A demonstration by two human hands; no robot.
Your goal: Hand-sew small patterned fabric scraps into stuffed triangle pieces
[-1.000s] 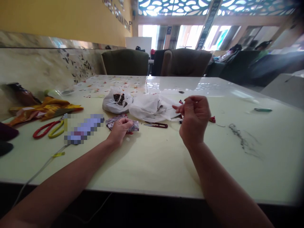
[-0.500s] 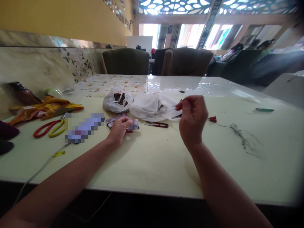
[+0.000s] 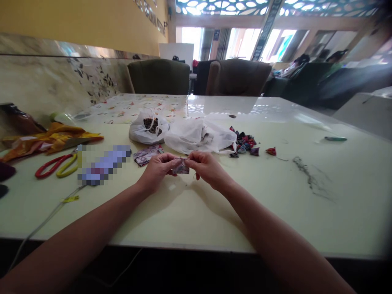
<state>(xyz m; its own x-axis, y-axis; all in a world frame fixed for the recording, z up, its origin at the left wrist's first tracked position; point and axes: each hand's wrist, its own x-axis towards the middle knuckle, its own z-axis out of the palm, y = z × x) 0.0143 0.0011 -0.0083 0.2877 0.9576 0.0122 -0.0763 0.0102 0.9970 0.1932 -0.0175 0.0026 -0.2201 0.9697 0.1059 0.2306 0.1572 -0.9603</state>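
A small patterned cloth piece [image 3: 183, 167] is pinched between my two hands above the table. My left hand [image 3: 160, 168] grips its left side, and my right hand [image 3: 204, 166] closes on its upper right edge. Any needle or thread between the fingers is too small to make out. Just behind my left hand lies a stack of similar patterned cloth [image 3: 147, 154]. White plastic bags stand behind, one [image 3: 149, 128] holding dark grains, the other [image 3: 199, 136] crumpled. Several small stuffed cloth pieces [image 3: 244, 143] are piled to its right.
Red and yellow-handled scissors [image 3: 56, 166], a blurred-out flat object [image 3: 105, 165] with a cable and a yellow-orange cloth [image 3: 58, 139] lie left. A red piece [image 3: 271, 151], tangled threads [image 3: 308, 173] and a green tool [image 3: 335, 139] lie right. Chairs [image 3: 159, 77] stand beyond.
My right hand has come down and left from its raised position to the cloth. My left hand has moved slightly right with the cloth, off the stack. The small stuffed pieces are now uncovered.
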